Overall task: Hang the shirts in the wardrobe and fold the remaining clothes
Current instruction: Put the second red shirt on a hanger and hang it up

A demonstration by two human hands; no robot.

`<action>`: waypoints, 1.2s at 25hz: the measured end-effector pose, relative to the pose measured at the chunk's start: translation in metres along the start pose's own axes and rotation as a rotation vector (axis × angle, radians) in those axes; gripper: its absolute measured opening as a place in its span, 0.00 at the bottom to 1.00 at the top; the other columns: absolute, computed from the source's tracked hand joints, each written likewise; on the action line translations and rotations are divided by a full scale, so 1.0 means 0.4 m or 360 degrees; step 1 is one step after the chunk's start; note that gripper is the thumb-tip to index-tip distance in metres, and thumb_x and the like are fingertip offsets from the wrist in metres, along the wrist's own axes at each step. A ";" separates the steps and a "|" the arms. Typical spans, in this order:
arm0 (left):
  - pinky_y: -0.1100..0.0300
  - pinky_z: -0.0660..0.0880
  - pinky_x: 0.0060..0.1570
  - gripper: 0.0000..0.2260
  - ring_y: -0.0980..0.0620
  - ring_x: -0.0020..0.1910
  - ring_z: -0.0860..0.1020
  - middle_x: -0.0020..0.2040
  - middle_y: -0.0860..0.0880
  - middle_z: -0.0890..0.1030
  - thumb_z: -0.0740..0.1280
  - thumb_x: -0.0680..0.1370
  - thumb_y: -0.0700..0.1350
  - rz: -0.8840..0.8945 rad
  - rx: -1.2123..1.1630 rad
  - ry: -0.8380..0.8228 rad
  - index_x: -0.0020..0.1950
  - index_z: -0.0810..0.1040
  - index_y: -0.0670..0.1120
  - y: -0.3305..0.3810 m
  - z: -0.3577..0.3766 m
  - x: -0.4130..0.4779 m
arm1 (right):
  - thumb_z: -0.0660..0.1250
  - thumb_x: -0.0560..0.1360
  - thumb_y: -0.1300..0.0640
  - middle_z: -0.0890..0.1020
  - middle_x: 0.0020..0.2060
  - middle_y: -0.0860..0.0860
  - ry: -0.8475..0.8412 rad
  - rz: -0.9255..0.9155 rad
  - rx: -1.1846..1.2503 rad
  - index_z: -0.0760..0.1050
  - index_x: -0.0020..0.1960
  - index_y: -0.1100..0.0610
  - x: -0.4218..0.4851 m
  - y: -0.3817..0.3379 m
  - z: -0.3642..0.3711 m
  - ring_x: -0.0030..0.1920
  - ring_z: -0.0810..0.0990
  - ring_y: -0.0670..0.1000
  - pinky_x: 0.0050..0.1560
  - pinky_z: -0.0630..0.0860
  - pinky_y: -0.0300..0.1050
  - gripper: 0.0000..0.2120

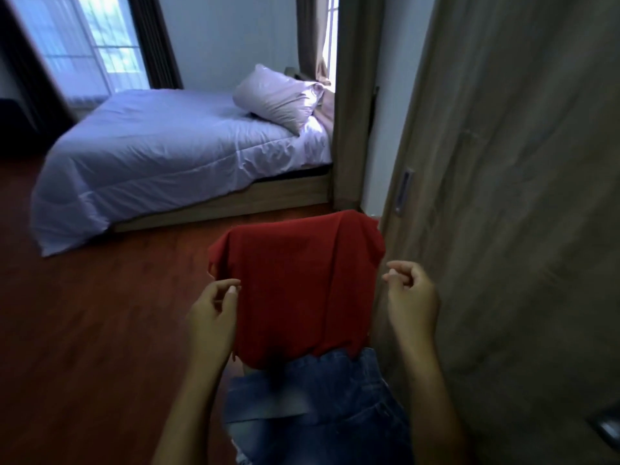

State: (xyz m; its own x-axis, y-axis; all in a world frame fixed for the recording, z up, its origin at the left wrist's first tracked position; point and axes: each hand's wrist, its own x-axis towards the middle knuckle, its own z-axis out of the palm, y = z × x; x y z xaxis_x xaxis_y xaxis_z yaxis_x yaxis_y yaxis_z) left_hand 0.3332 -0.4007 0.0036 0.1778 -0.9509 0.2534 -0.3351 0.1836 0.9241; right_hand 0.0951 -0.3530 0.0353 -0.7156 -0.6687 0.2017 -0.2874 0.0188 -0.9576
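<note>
**A:** Which step is this?

**B:** The folding, I'd say. A red shirt (295, 290) sits at lower centre of the frame, doubled into a rough block. Its bottom edge lies over jeans (318, 397) at bottom centre. No hanger shows, so it reads as a fold rather than a hanging.

**A:** And the wardrobe?

**B:** Its door (503, 196) fills the right side, just beside the shirt. The handle (404, 191) is above the shirt's right corner. The bed (151, 156) is at upper left, well apart, with bare floor (84, 330) between.

**A:** What are the hands doing?

**B:** The left hand (214, 307), left of the shirt, has its fingers curled. Thumb and forefinger pinch the shirt's left edge. The right hand (411, 290), right of the shirt, is curled too, with its fingertips drawn together just beside the right edge. The frame is smeared there, so I cannot tell whether it grips a bit of cloth or nothing at all.

**A:** What does the next move call for?

**B:** If this is a fold, both edges need a sure pinch so the block stays square. Then it wants a flat spot to rest on, since the jeans under it look lumpy. If it is meant for the wardrobe instead, it must be shaken open and a hanger found.
</note>
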 end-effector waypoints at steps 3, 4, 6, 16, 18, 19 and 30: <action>0.61 0.70 0.45 0.11 0.51 0.51 0.77 0.52 0.48 0.79 0.61 0.79 0.41 -0.0216 0.0051 0.0177 0.59 0.77 0.43 -0.030 0.025 0.098 | 0.61 0.77 0.63 0.81 0.40 0.50 -0.0078 0.0119 0.0048 0.76 0.50 0.56 0.087 0.043 0.087 0.36 0.76 0.43 0.29 0.68 0.25 0.07; 0.61 0.70 0.47 0.13 0.52 0.52 0.75 0.56 0.47 0.78 0.62 0.79 0.43 -0.0301 0.0043 0.0220 0.63 0.74 0.42 -0.041 0.036 0.133 | 0.61 0.77 0.63 0.81 0.40 0.50 -0.0089 0.0184 0.0083 0.77 0.50 0.57 0.119 0.062 0.113 0.37 0.77 0.45 0.33 0.71 0.28 0.07; 0.57 0.71 0.53 0.20 0.51 0.57 0.74 0.62 0.46 0.74 0.63 0.78 0.47 -0.0462 0.0067 0.0275 0.68 0.69 0.42 -0.075 0.063 0.197 | 0.61 0.77 0.64 0.82 0.41 0.51 -0.0080 0.0368 0.0182 0.78 0.51 0.57 0.179 0.109 0.154 0.38 0.78 0.47 0.38 0.75 0.39 0.09; 0.40 0.71 0.60 0.47 0.41 0.57 0.77 0.56 0.43 0.80 0.61 0.52 0.81 -0.0944 0.0179 0.0430 0.56 0.77 0.46 -0.278 0.153 0.409 | 0.62 0.79 0.53 0.73 0.33 0.49 -0.0181 0.1006 0.0192 0.74 0.53 0.55 0.463 0.336 0.375 0.33 0.72 0.49 0.36 0.73 0.46 0.07; 0.41 0.64 0.64 0.37 0.38 0.63 0.69 0.58 0.44 0.78 0.63 0.62 0.75 -0.0983 0.0277 0.0515 0.56 0.77 0.46 -0.236 0.169 0.412 | 0.63 0.78 0.50 0.71 0.34 0.48 -0.0234 0.1172 0.0264 0.72 0.53 0.53 0.508 0.359 0.401 0.33 0.70 0.47 0.42 0.73 0.48 0.08; 0.42 0.60 0.66 0.33 0.37 0.65 0.66 0.59 0.42 0.77 0.65 0.66 0.71 -0.0985 0.0310 0.0558 0.57 0.77 0.46 -0.225 0.176 0.418 | 0.64 0.78 0.50 0.70 0.34 0.48 -0.0236 0.1269 0.0350 0.72 0.54 0.52 0.523 0.367 0.407 0.33 0.68 0.47 0.45 0.73 0.50 0.08; 0.61 0.65 0.30 0.05 0.54 0.32 0.69 0.35 0.48 0.72 0.59 0.76 0.40 -0.0838 -0.0476 0.0567 0.42 0.72 0.47 -0.163 0.173 0.468 | 0.62 0.79 0.57 0.81 0.45 0.53 -0.0085 0.0853 0.1092 0.76 0.52 0.58 0.518 0.282 0.338 0.44 0.82 0.48 0.48 0.80 0.44 0.06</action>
State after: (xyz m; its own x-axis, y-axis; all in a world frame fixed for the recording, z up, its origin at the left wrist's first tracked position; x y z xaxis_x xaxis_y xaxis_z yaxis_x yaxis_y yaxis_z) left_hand 0.3241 -0.6080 -0.0289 0.5559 -0.8021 -0.2182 0.1386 -0.1693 0.9758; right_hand 0.0005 -0.5901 -0.0586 -0.6090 -0.7323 -0.3048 0.5387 -0.0998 -0.8366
